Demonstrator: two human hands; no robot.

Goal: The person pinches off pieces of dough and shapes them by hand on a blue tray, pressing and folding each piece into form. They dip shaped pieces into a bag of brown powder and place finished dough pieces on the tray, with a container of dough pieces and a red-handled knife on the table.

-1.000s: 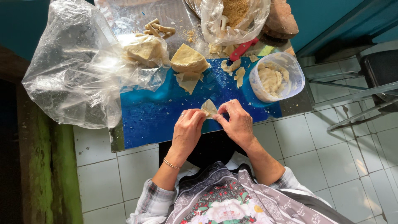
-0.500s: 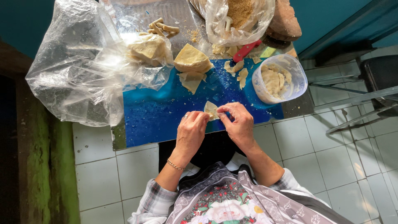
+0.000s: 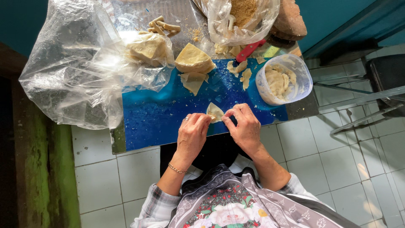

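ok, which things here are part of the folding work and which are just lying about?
In use:
- left hand and right hand, both pinching the wrapper
- tub of filling
- wrapper stack
- blue mat

Lying about:
- big clear bag
- red-handled tool
- rolled sticks
- bag of crumbs
- dough scraps

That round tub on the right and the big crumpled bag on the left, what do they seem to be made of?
The tub looks like thin, cloudy, see-through plastic: the pale filling shows through its wall. The bag looks like clear, glossy plastic film, wrinkled and catching light. The blue mat under both hands is probably smooth plastic too, since it shines.
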